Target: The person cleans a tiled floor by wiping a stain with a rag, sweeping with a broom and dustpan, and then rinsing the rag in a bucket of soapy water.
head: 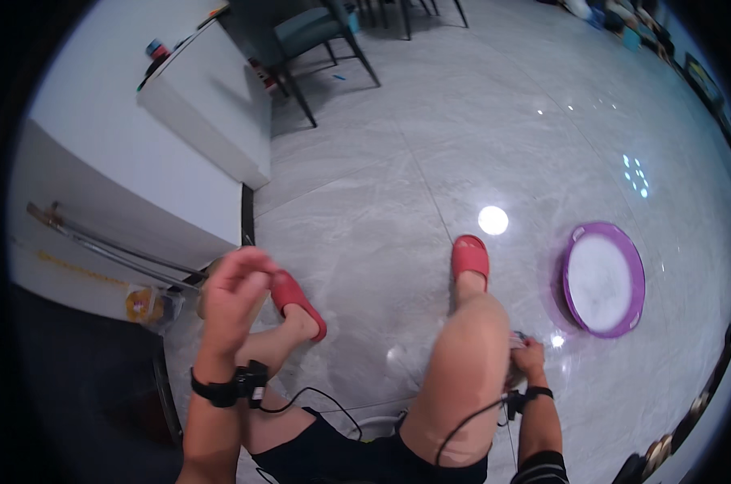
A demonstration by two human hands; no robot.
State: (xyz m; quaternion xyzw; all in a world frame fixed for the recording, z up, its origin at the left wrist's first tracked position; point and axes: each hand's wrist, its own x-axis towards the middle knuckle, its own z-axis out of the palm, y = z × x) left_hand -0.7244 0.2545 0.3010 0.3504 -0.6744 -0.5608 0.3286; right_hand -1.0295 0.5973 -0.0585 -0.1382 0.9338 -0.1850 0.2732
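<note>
My left hand (235,296) is raised above the red slipper (296,302) on my left foot. Its fingers are loosely curled and blurred, and whether they hold anything cannot be told. Beside my bent right leg, low down, my right hand (528,356) is closed on a small light-coloured item (516,340), mostly hidden behind the knee. Each wrist wears a black strap with a small device and a cable. A purple plastic basin (637,284) with white suds (601,281) stands on the tiled floor, ahead and to the right of my right hand.
A white cabinet (202,109) and a metal handle (123,251) line the left side. Near it lies a clear plastic bag (150,305) with something yellow. A dark chair (308,36) stands at the top. Assorted items (631,24) are along the far right wall. My right foot wears another red slipper (470,260).
</note>
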